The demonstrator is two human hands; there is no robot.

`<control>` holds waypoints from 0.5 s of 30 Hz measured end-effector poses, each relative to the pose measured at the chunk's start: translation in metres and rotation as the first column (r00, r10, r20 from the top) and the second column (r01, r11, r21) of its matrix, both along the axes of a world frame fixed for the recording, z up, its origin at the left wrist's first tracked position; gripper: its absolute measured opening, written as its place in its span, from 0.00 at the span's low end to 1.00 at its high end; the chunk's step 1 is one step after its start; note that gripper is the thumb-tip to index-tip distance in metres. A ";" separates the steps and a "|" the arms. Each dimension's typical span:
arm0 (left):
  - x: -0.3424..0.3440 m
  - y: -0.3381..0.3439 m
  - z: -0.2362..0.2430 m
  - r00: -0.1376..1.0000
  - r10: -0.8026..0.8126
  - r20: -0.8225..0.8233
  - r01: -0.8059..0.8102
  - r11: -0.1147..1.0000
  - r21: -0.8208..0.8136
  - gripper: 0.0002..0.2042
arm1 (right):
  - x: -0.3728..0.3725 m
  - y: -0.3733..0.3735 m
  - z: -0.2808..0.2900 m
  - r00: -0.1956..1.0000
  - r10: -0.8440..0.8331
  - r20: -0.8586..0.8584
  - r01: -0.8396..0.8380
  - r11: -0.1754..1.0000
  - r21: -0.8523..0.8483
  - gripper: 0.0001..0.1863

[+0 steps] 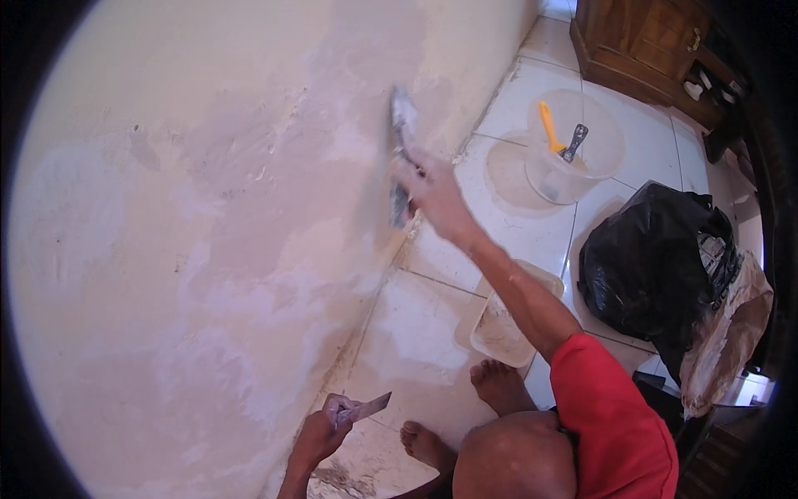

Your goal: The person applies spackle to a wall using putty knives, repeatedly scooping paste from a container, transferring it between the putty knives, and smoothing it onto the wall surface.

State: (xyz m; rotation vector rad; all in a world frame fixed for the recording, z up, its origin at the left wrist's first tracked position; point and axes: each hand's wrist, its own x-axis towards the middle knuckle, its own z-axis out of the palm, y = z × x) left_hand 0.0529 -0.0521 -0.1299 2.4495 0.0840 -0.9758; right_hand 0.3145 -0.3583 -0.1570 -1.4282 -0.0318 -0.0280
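Note:
My right hand (428,187) grips a long trowel (402,112), smeared with pale filler, at the patched wall (208,249), which shows blotches of pinkish and cream filler. The trowel's long edge runs roughly upright along the wall; whether it touches cannot be made out exactly. My left hand (328,424) is closed on a small putty knife (372,406) low down near the wall's foot, its blade pointing right. A shallow pale tray (497,337) with pale residue sits on the tiles beneath my right forearm.
A translucent bucket (598,158) holding yellow and dark-handled scrapers stands on the tiled floor (524,233). A black plastic bag (632,266) and crumpled brown paper (723,333) lie at right. A wooden cabinet (632,37) stands at top right. My bare feet (499,387) and knee (515,457) are below.

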 end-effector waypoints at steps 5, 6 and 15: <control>0.004 -0.002 0.003 1.000 -0.012 0.001 0.012 1.000 -0.013 0.12 | -0.049 0.026 -0.021 0.884 0.043 0.465 0.161 0.906 -0.391 0.30; 0.003 0.000 0.003 1.000 -0.009 0.004 0.009 1.000 -0.012 0.12 | -0.056 0.022 -0.022 0.907 0.123 0.402 0.093 0.874 -0.478 0.31; 0.004 -0.003 0.003 0.999 0.011 -0.040 -0.011 1.000 0.018 0.14 | 0.003 -0.023 0.004 0.806 -0.019 0.592 0.464 0.641 -0.611 0.33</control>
